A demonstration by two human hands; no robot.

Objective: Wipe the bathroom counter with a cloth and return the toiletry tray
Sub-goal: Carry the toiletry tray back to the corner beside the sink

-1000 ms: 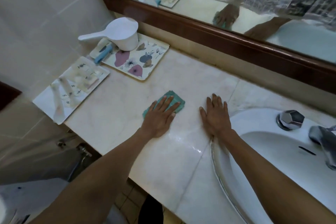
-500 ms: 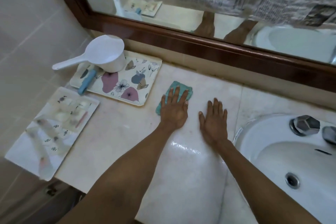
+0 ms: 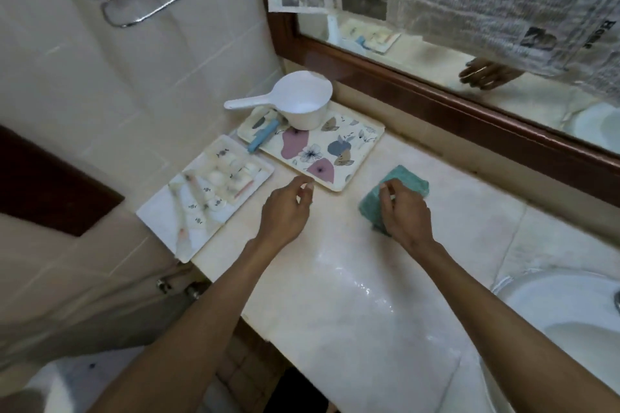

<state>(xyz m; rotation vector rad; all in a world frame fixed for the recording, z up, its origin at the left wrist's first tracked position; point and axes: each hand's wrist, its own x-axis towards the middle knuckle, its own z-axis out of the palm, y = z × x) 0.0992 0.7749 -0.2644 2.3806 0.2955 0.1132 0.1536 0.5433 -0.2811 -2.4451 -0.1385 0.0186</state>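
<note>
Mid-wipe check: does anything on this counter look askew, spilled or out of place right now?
Yes: the white rectangular tray of toiletries sits skewed at the left end of the pale marble counter, apparently overhanging its edge, so a nudge might tip it. The blue handle-like item also pokes off the floral-patterned tray.

The right hand grips the teal cloth on the counter; the left hand hovers, loosely curled, beside the floral tray.
</note>
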